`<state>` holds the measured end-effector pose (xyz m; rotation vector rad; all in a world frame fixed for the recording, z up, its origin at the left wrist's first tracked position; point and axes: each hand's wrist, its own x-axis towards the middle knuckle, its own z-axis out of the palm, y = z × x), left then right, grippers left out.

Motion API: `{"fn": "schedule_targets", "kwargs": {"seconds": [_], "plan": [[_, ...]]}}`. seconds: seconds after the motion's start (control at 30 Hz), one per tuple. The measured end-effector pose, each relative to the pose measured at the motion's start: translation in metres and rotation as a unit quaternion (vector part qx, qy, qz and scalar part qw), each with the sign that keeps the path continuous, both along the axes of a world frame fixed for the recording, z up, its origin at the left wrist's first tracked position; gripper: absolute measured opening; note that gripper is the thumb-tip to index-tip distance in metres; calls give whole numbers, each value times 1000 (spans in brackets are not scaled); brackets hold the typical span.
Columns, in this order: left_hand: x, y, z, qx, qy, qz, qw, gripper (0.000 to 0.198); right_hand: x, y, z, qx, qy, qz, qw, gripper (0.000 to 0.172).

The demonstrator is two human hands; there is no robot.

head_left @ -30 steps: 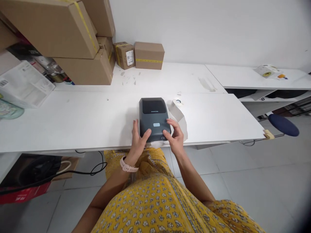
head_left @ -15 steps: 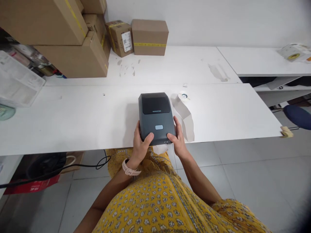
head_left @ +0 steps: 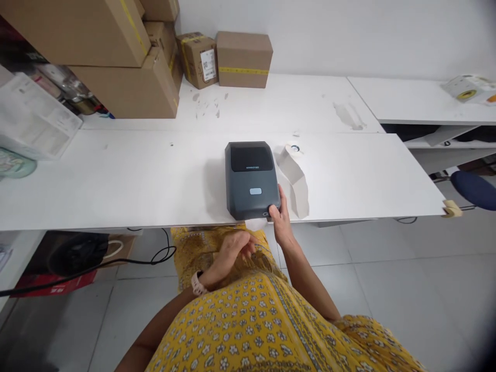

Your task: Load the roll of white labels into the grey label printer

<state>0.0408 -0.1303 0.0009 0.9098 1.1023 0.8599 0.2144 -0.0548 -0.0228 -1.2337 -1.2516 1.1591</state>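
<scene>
A dark grey label printer [head_left: 251, 191] with a light blue button sits at the front edge of the white table [head_left: 155, 191]. My right hand [head_left: 282, 222] grips its front right corner, thumb on top and fingers along the side. A bit of white paper [head_left: 256, 224] sticks out below the printer's front. My left hand [head_left: 234, 248] is off the printer, in front of the table edge over my lap; its fingers are loosely bent, slightly blurred, and nothing shows in them. Right of the printer lies a curled paper strip [head_left: 296, 183] with a small roll [head_left: 295, 149] at its far end.
Cardboard boxes [head_left: 127, 93] are stacked at the back left, with two smaller boxes [head_left: 244, 59] against the wall. A clear plastic container [head_left: 39, 116] stands at far left. Black cable [head_left: 116, 262] hangs under the table. A blue seat [head_left: 475, 188] is at right.
My left hand has let go of the printer and dropped back toward my lap. My right hand stays on the corner. The printer now appears slightly farther up in the view.
</scene>
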Motion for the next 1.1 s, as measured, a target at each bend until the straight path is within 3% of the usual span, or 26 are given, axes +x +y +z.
{"fn": "schedule_targets", "kwargs": {"seconds": [0.03, 0.1, 0.2, 0.3, 0.43, 0.5, 0.6, 0.7, 0.77, 0.87, 0.97, 1.1], "plan": [[6, 3, 3, -34, -43, -56, 997, 62, -1, -1, 0, 1, 2, -2, 1000, 92], [19, 14, 9, -68, -85, -75, 991, 67, -2, -1, 1, 0, 8, -3, 1000, 92], [34, 30, 11, -82, -80, -37, 993, 55, -2, 0, 1, 3, 4, 5, 1000, 91], [43, 33, 7, -38, -57, 11, 998, 48, -1, 1, 0, 19, -43, 20, 999, 84], [42, 29, 7, -7, -30, -3, 1000, 48, 0, -2, 13, 85, -110, 1, 990, 70], [35, 28, 8, -16, -25, -40, 999, 46, 2, -4, 29, 158, -187, -27, 969, 55], [16, 27, 6, -27, -29, -128, 991, 44, 5, -2, 51, 270, -340, -25, 901, 32], [-9, 24, -5, -42, -15, -162, 986, 45, 3, 3, 62, 296, -446, 11, 845, 29], [-23, 23, -11, -47, 32, -110, 992, 41, -1, 7, 64, 283, -481, 23, 829, 27], [-34, 26, -13, 12, 115, 68, 991, 33, -5, 11, 66, 264, -484, 37, 834, 29], [-36, 36, -4, 111, 146, 222, 958, 26, -1, 11, 66, 236, -425, 66, 871, 34], [-32, 48, 7, 203, 135, 268, 932, 37, 12, 7, 57, 200, -251, 53, 946, 46]]}}
